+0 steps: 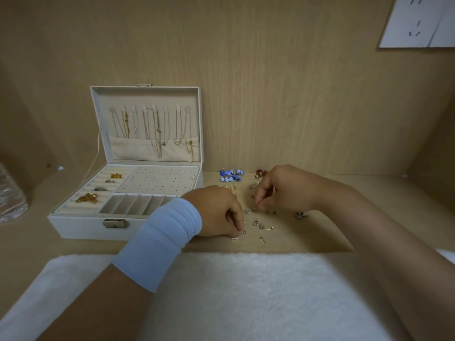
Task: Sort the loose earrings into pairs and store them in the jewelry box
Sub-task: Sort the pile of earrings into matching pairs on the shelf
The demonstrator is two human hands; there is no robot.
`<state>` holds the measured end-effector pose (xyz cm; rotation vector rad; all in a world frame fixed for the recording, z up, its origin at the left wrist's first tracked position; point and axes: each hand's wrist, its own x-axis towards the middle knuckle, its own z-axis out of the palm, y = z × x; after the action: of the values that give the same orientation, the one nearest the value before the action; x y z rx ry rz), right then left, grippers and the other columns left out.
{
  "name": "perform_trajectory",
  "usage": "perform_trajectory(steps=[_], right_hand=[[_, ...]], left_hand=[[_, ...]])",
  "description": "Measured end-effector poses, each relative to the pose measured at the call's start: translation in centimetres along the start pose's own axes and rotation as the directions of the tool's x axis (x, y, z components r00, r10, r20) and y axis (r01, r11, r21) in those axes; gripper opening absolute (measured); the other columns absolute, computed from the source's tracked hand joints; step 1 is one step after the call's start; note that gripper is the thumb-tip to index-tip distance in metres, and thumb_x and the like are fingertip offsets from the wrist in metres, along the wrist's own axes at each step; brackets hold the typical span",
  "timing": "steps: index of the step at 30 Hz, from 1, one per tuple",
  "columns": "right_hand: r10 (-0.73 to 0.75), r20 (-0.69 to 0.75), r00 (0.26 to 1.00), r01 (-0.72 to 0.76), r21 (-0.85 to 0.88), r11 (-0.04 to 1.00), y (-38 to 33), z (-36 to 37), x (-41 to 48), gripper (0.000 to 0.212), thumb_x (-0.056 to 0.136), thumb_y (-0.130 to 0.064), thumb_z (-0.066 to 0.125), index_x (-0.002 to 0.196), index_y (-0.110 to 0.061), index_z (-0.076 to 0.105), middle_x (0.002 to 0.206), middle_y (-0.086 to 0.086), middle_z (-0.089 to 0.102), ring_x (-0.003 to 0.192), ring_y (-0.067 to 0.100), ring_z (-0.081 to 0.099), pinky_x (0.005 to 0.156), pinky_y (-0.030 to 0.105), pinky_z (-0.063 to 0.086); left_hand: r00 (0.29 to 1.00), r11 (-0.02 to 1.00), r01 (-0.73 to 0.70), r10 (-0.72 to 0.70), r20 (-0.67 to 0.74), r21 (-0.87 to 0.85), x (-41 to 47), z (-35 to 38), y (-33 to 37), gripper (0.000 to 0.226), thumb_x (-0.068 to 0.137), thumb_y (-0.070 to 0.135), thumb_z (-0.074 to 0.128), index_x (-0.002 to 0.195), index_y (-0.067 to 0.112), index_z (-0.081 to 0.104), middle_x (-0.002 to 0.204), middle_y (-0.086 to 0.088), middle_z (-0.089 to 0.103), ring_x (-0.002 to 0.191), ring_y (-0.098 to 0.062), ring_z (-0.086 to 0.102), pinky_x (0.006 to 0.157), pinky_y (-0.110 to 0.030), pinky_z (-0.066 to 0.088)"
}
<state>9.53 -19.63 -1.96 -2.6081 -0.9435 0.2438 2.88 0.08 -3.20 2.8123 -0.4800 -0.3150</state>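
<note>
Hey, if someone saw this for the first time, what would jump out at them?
The open white jewelry box at left, with necklaces hanging in its raised lid. Right of it, the left hand, in a pale blue wristband, and the right hand pick among small loose earrings on the table, with a bright blue cluster behind them by the wall.

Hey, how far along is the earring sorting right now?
Early. Done: blue earrings sit grouped at the back, gold hoops just in front of them. In hand: left hand and right hand pick among the small studs; whether either holds one is too small to tell. Left: the box panel shows no earrings, so all storing remains.
</note>
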Motion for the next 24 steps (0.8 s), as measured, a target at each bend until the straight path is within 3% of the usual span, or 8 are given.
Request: perform_trajectory(steps=[7, 16, 21, 24], right_hand=[[-0.038, 0.025, 0.999, 0.038, 0.003, 0.999, -1.0, 0.5, -0.2, 0.006, 0.081, -0.028, 0.08, 0.085, -0.032, 0.078, 0.076, -0.024, 0.068, 0.073, -0.013, 0.059, 0.068, 0.011, 0.042], [-0.093, 0.112, 0.989, 0.098, -0.034, 0.995, -2.8, 3.0, 0.3, 0.011, 0.079, -0.032, 0.08, 0.089, -0.033, 0.079, 0.081, -0.02, 0.072, 0.077, -0.004, 0.061, 0.081, 0.028, 0.053], [-0.049, -0.008, 0.999, 0.05, 0.06, 0.997, -1.7, 0.6, -0.1, 0.007, 0.083, -0.022, 0.078, 0.085, -0.028, 0.079, 0.068, -0.032, 0.065, 0.066, -0.014, 0.058, 0.061, 0.005, 0.039], [0.008, -0.08, 0.997, -0.001, 0.092, 0.996, -0.5, -1.3, -0.4, 0.012, 0.083, -0.021, 0.078, 0.083, -0.032, 0.078, 0.073, -0.024, 0.069, 0.059, -0.001, 0.062, 0.063, 0.023, 0.053]], left_hand=[[0.998, 0.998, 0.061, -0.061, 0.024, 0.018, -0.2, -0.5, -0.7, 0.014, 0.081, 0.032, 0.076, 0.094, 0.034, 0.072, 0.09, 0.018, 0.068, 0.078, 0.002, 0.06, 0.071, -0.013, 0.042], [0.997, 0.995, 0.059, -0.062, 0.038, 0.084, -0.2, -0.5, -0.4, 0.012, 0.08, 0.037, 0.077, 0.092, 0.033, 0.076, 0.082, 0.02, 0.065, 0.084, -0.002, 0.061, 0.071, -0.015, 0.044], [0.997, 0.996, 0.072, -0.072, -0.012, 0.048, -0.3, -0.5, -0.6, 0.008, 0.082, 0.034, 0.073, 0.091, 0.032, 0.075, 0.08, 0.023, 0.064, 0.085, 0.0, 0.061, 0.076, -0.015, 0.046], [0.99, 0.999, 0.048, -0.048, -0.13, 0.001, 0.1, -0.3, -0.5, 0.01, 0.084, 0.033, 0.07, 0.092, 0.035, 0.074, 0.081, 0.022, 0.066, 0.079, 0.005, 0.059, 0.076, -0.016, 0.046]])
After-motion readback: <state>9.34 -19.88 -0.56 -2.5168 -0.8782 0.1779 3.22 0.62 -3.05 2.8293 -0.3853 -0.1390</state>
